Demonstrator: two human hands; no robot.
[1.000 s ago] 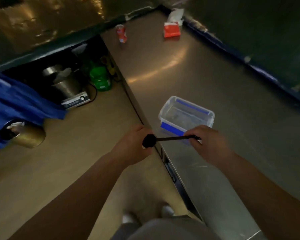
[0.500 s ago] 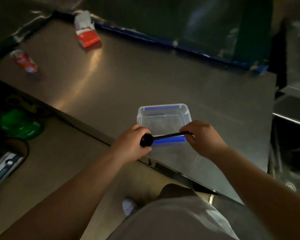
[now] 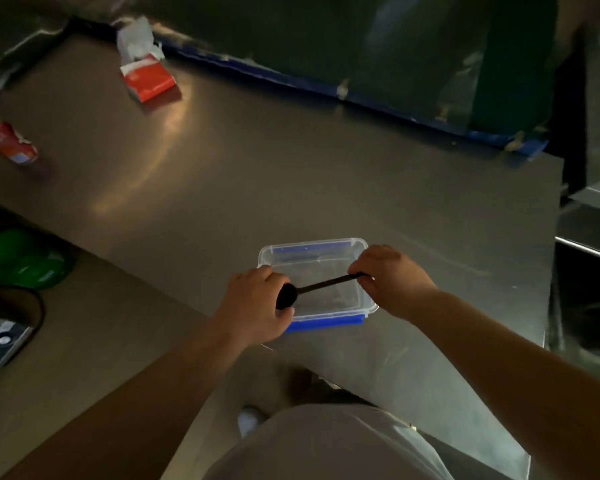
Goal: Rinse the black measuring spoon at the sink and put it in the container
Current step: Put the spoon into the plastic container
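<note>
The black measuring spoon [image 3: 321, 285] is held level over the clear plastic container [image 3: 312, 249] with blue clips, which stands near the front edge of the steel counter [image 3: 291, 168]. My left hand [image 3: 257, 306] grips the spoon's round bowl end at the container's left side. My right hand [image 3: 392, 280] pinches the tip of the thin handle at the container's right side. The spoon spans the container's open top; whether it touches the rim cannot be told. The sink basin [image 3: 589, 299] shows at the right edge.
A red tissue box [image 3: 148, 77] lies at the counter's back left, and a red can [image 3: 9, 143] at its far left. A green object [image 3: 18, 258] and an appliance [image 3: 0, 344] sit below the counter on the left. A dark wall with blue tape runs along the back.
The view has swung right, from the floor and shelf to the counter. Both hands carried the spoon forward from the container's near edge to above its opening.
</note>
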